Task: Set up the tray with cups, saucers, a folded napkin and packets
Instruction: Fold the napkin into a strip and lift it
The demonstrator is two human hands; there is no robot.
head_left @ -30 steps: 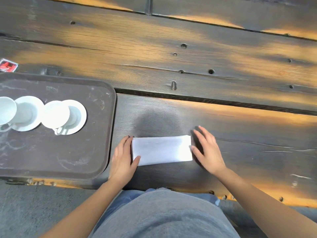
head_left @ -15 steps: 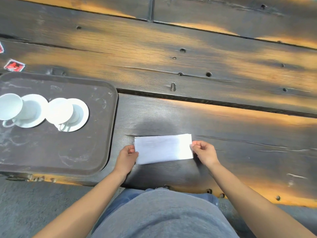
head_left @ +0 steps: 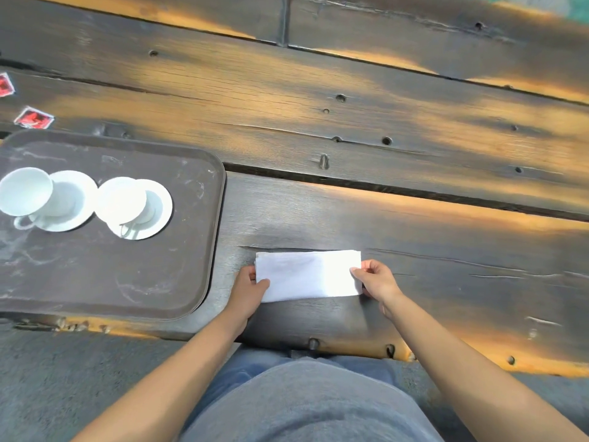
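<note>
Both short ends of the folded white paper napkin [head_left: 307, 275] are pinched, by the left hand [head_left: 248, 291] and the right hand [head_left: 377, 280], on the dark wooden plank table [head_left: 350, 122]. Beside it to the left, two white cups on saucers [head_left: 134, 207] are borne by the brown rectangular tray [head_left: 127, 282], with red packets [head_left: 33, 118] lying beyond.

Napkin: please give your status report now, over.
Left hand and right hand pinch the ends of the folded napkin. It is over the wooden table, right of the tray, not on it. Nothing between napkin and tray.

Café-like: plank table [head_left: 318, 90], tray [head_left: 95, 282] w/ cups [head_left: 25, 191].
</note>
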